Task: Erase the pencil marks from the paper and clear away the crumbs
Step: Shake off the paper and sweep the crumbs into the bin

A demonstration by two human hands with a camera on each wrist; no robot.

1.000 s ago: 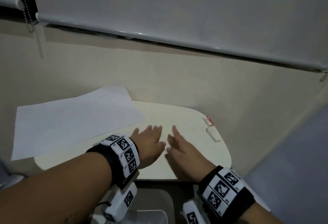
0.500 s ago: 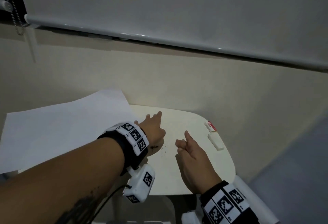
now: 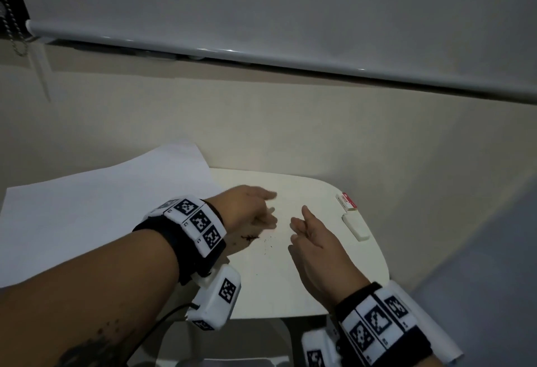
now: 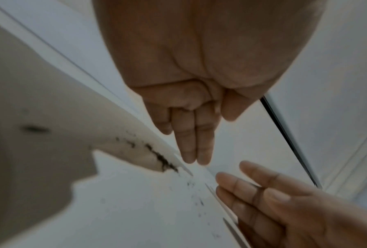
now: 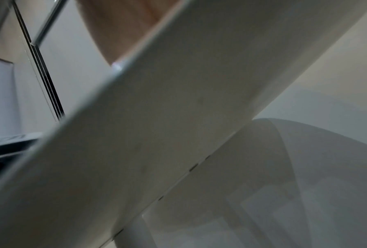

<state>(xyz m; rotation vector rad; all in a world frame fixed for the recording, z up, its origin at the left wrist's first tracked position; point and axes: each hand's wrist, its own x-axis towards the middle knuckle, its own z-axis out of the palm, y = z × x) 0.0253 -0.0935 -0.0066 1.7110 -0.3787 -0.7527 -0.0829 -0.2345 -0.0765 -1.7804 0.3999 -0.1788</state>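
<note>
A white sheet of paper (image 3: 101,215) lies on the left of a small white table (image 3: 305,285) and overhangs its left edge. Dark eraser crumbs (image 3: 250,237) lie in a clump by the heel of my left hand (image 3: 268,206), with loose specks trailing to the right. In the left wrist view the crumbs (image 4: 163,161) form a dark line beside my left hand (image 4: 196,151), whose fingers are straight and hold nothing. My right hand (image 3: 299,221) hovers a short gap to the right, its fingers (image 4: 237,181) extended and empty. The right wrist view shows mostly the table edge (image 5: 178,117).
A white eraser (image 3: 356,227) and its red-and-white sleeve (image 3: 346,201) lie near the table's right edge. A roller blind (image 3: 261,17) with a bead chain (image 3: 11,26) hangs above the beige wall behind. A curled white sheet (image 3: 421,323) sits below my right wrist.
Both hands lay flat side by side; my left hand has since moved forward and turned, uncovering a clump of crumbs by its heel. My right hand has shifted slightly right.
</note>
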